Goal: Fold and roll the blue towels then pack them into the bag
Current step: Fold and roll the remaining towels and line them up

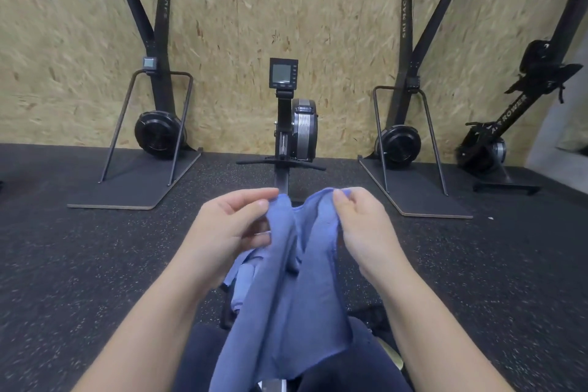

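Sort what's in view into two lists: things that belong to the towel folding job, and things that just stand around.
Belongs to the job:
- blue towel, held up by its top edge
- left hand and right hand, each pinching it
- more blue cloth beneath

Just standing around:
- rowing machine
- left ski machine
- right ski machine
- upended rower

Rowing machine (291, 124) with monitor (283, 73) centre, against OSB wall (241, 9). Ski machines left (159, 124) and right (399, 143) on flat bases. Folded-up rower (509, 118) far right. Black speckled rubber floor (79, 258).
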